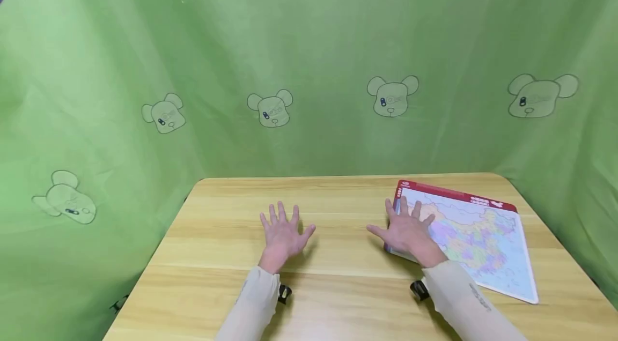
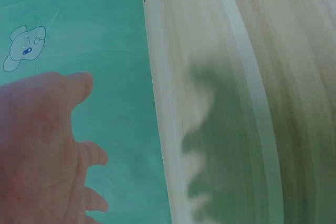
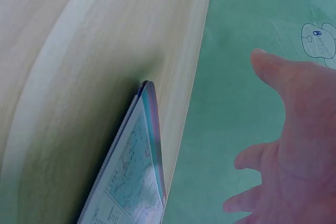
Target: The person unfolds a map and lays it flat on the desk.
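My left hand (image 1: 282, 236) hovers over the wooden table with its fingers spread and nothing in it; in the left wrist view its shadow falls on the wood beside it. My right hand (image 1: 406, 231) is also spread and holds nothing. In the head view it overlaps the left part of a map board (image 1: 475, 239), which lies at a slant on the right of the table. The board has a red top strip and a multicoloured map with pale blue around it. From the right wrist view, the right hand (image 3: 294, 135) is raised apart from the board (image 3: 131, 171).
The light wooden table (image 1: 217, 223) has rounded far corners. Behind it and on both sides hangs a green curtain (image 1: 328, 35) printed with bear heads. A dark band part (image 1: 285, 294) shows under the left sleeve, another (image 1: 419, 290) under the right.
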The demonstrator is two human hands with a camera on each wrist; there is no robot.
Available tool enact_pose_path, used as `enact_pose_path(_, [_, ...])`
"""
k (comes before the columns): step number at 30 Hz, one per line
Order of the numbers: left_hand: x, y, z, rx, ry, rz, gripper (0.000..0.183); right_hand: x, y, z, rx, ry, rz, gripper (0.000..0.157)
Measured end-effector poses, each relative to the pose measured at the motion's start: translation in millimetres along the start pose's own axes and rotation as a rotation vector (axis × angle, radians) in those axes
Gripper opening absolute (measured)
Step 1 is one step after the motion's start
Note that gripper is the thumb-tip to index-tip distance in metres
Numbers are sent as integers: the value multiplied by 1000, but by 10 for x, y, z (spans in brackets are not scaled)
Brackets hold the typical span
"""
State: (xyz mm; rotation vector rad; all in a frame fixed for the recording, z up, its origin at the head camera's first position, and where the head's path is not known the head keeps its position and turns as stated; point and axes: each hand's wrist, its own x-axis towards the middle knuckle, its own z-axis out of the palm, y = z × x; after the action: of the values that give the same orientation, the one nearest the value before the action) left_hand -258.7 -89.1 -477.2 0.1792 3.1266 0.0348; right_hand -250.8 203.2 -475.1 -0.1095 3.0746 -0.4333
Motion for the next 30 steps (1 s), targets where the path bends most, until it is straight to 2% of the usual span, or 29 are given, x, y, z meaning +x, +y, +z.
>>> enact_pose_path(6, [37,56,6,0,4,18,80,9,57,-21,-1,-6,-25,101])
enact_pose_path(14, [66,274,47,-67,-31,210,67,-33,343,-65,-5,0,-141,73])
enact_pose_path(17, [70,390,74,-68,-54,278,65,-60,458,-91,-21,15,-194,64])
enact_pose_path(20, [75,525,106,-19,-69,350,63,-72,569,-137,-28,21,-224,61])
enact_pose_path(25, [81,799,144,66,-71,466,61,-90,786,-211,-43,10,-204,61])
enact_pose_path(30, [67,1073,180,77,-87,536,56,-170,1016,-221,-58,0,-196,61])
